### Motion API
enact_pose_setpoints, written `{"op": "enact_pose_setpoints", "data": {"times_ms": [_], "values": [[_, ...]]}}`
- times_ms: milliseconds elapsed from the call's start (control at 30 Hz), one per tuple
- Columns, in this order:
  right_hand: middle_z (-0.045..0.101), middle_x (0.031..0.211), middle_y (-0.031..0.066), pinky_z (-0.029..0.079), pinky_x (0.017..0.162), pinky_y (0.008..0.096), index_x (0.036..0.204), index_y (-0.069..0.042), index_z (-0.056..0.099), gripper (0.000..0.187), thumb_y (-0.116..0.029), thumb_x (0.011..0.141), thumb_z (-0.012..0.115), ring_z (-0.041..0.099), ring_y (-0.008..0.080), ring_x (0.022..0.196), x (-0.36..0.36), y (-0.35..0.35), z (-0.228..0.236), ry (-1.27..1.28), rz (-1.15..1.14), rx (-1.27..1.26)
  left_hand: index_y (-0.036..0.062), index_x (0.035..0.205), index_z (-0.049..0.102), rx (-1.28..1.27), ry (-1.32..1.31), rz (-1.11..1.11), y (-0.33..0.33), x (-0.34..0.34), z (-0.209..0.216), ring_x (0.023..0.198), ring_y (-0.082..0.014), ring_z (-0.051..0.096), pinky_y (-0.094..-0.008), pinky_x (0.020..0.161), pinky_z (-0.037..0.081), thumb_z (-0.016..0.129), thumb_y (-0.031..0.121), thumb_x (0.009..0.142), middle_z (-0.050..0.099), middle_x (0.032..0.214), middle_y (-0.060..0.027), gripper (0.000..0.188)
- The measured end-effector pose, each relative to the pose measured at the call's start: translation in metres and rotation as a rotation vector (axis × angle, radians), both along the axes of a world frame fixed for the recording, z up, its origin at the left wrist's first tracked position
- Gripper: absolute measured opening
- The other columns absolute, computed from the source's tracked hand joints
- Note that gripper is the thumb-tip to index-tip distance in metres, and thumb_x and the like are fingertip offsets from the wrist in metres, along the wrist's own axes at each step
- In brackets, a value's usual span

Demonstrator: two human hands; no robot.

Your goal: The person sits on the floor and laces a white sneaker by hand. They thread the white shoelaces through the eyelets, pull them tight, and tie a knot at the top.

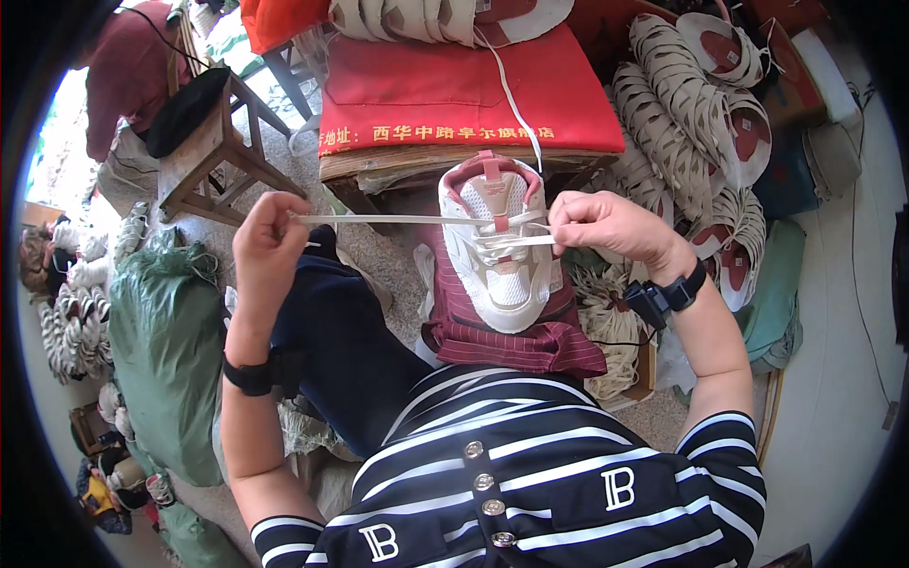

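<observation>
A white and beige sneaker [512,290] with a dusty pink collar lies on a maroon striped cloth [453,303] over my leg, its toe toward me. My left hand [265,244] is closed on a flat white shoelace [379,220], which runs taut leftward from the sneaker's eyelets. Close by the shoe's right side, my right hand [609,225] pinches another stretch of lace. Lower lace rows cross the tongue. The lace tips inside my fingers are hidden.
Ahead stands a wooden stool under a red cloth [445,85], with lined-up shoe uppers [402,17] on top. More strung uppers [677,95] are heaped at the right, above a box of laces [615,364]. Green sacks [161,350] and a wooden chair [213,156] are at the left.
</observation>
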State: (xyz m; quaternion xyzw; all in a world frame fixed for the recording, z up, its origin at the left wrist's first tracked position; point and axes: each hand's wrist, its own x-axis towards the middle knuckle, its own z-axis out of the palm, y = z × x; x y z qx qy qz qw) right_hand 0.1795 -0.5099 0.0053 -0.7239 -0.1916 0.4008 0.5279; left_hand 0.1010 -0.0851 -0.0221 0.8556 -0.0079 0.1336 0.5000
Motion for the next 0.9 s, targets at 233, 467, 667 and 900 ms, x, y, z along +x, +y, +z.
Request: {"op": "enact_pose_setpoints", "data": {"times_ms": [233, 467, 667, 900], "values": [[0.058, 0.103, 0.0022, 0.046, 0.088, 0.0277, 0.096, -0.002, 0.073, 0.017, -0.018, 0.096, 0.066, 0.059, 0.0123, 0.095, -0.001, 0.003, 0.002, -0.073, -0.017, -0.064, 0.0036, 0.097, 0.064, 0.093, 0.015, 0.107, 0.024, -0.012, 0.000, 0.062, -0.0001, 0.036, -0.0186, 0.055, 0.029, 0.056, -0.008, 0.088, 0.040, 0.071, 0.0092, 0.017], [0.057, 0.096, 0.0053, 0.049, 0.078, 0.0289, 0.105, -0.003, 0.069, 0.015, -0.010, 0.091, 0.067, 0.061, 0.0159, 0.087, -0.008, 0.030, -0.008, -0.673, -0.141, -0.093, 0.0048, 0.100, 0.067, 0.485, -0.124, 0.314, 0.067, -0.010, -0.007, 0.063, -0.0043, 0.038, -0.0215, 0.057, 0.034, 0.056, -0.003, 0.091, 0.044, 0.072, 0.0051, 0.016], [0.053, 0.095, 0.0134, 0.052, 0.075, 0.0436, 0.092, -0.006, 0.059, 0.012, -0.010, 0.083, 0.067, 0.063, 0.0320, 0.086, -0.013, 0.050, -0.006, -1.109, 0.002, -0.196, 0.0024, 0.101, 0.068, 0.487, -0.045, 0.214, 0.053, -0.013, 0.002, 0.067, -0.0140, 0.052, -0.0283, 0.062, 0.045, 0.062, 0.000, 0.090, 0.060, 0.086, -0.0066, 0.013], [0.058, 0.088, 0.0150, 0.052, 0.069, 0.0452, 0.091, -0.005, 0.058, 0.008, -0.007, 0.086, 0.064, 0.063, 0.0351, 0.076, -0.017, 0.052, -0.005, -1.073, 0.019, -0.181, -0.0033, 0.099, 0.068, 0.283, 0.110, 0.000, 0.065, -0.024, 0.010, 0.075, -0.0096, 0.056, -0.0258, 0.070, 0.045, 0.062, 0.000, 0.093, 0.059, 0.087, -0.0012, 0.010]]}}
